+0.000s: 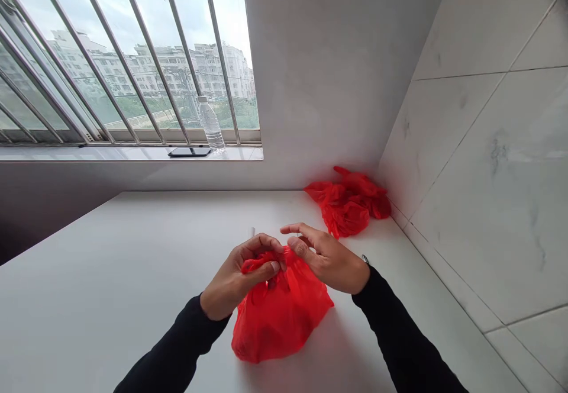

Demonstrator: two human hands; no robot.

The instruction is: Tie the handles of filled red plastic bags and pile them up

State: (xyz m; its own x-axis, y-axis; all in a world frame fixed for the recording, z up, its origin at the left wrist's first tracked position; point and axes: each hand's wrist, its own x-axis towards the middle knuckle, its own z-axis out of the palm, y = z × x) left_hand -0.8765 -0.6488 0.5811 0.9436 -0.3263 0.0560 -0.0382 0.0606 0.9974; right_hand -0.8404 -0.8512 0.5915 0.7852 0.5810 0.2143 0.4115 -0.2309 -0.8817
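A full red plastic bag (279,328) sits on the white table in front of me, its top gathered up. My left hand (242,271) pinches the bag's twisted top between thumb and fingers. On the other side, my right hand (326,257) is at the top edge of the same bag, fingers apart and stretched to the left. Its thumb comes close to the plastic; whether it touches cannot be made out. What the bag contains is hidden by the red film.
Crumpled red plastic bags (348,203) lie in the table's far right corner. A small pale object (251,231) stands partly hidden behind my left hand. On the windowsill are a clear water bottle (211,125) and a dark phone (190,151). A tiled wall (497,203) bounds the right.
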